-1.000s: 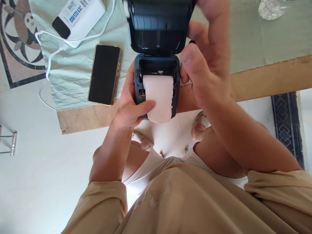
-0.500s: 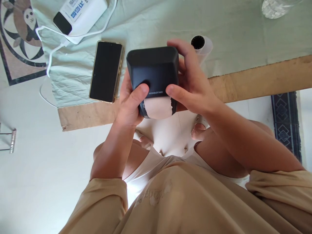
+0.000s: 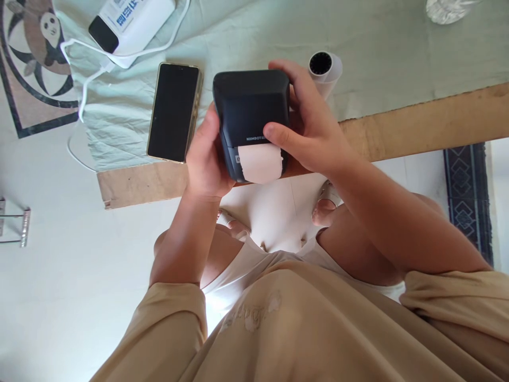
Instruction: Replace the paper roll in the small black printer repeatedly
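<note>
Both hands clamped on a small dark label printer (image 3: 250, 114), held just above the near edge of the surface (image 3: 417, 124). Left hand (image 3: 207, 159) wraps the printer's left side, palm against the casing, fingers curled round and mostly hidden behind it. Right hand (image 3: 314, 130) grips the right side: thumb lies across the front face near the printed logo, fingers curve over the top back corner. Neither hand is spread wide (each is closed to about the width of the body). Printer lid is down; a strip of pale paper (image 3: 260, 163) sticks out of the front slot, ragged lower edge, touched by neither hand as far as visible.

On the green cloth (image 3: 377, 48): a phone (image 3: 173, 111) face up just left of the left hand, a white power bank (image 3: 127, 21) with white cable (image 3: 85, 79) further back left, a paper roll (image 3: 324, 69) just behind the right hand's fingers.
</note>
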Demonstrator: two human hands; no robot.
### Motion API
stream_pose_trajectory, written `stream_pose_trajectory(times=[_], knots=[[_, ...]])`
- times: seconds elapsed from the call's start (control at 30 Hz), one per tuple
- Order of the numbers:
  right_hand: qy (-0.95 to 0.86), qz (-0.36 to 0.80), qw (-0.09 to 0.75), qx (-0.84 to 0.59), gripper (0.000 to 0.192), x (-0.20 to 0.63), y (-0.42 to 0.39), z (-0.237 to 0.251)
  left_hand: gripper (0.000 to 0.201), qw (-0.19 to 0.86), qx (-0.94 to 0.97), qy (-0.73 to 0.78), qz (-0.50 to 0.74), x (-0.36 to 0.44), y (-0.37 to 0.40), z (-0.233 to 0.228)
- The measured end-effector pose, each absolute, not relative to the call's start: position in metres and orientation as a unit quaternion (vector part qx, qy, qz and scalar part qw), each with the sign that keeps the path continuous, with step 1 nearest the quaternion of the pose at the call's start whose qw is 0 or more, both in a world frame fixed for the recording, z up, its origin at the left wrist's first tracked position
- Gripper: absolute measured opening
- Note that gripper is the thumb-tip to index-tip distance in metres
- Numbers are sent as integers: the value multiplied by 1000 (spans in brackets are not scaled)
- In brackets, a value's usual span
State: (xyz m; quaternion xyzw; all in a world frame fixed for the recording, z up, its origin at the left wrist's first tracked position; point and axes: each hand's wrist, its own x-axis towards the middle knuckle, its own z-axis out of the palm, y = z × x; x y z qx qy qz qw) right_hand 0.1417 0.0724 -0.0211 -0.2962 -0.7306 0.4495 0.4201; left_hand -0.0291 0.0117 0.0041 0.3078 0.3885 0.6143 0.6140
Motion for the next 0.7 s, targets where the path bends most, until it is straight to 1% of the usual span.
stream_pose_trajectory(times=[0.07,0.13,0.2,0.27,0.4,0.47,0.5,0.57,0.6,0.7], knots=[[-707,496,416,-287,70,143,71,-14,39,626,312,382,604,-30,12,7],[-703,506,403,-295,68,146,69,-3,36,638,318,388,583,-32,14,6],[-725,477,395,-301,63,150,69,8,41,642,312,400,575,-34,15,2],[-760,430,386,-298,60,153,69,18,42,633,311,402,585,-35,16,-1],[-802,397,352,-276,62,155,69,33,26,616,302,401,608,-39,15,-2],[-805,383,356,-280,63,155,67,40,18,617,290,415,602,-40,13,1],[-806,369,364,-285,61,154,66,42,17,618,288,420,599,-39,12,3],[-804,334,391,-298,54,152,64,47,22,609,296,417,606,-38,11,5],[-800,315,408,-307,46,150,63,48,26,604,304,409,613,-37,11,6],[-755,272,494,-334,14,146,62,51,33,608,341,380,607,-34,10,5]])
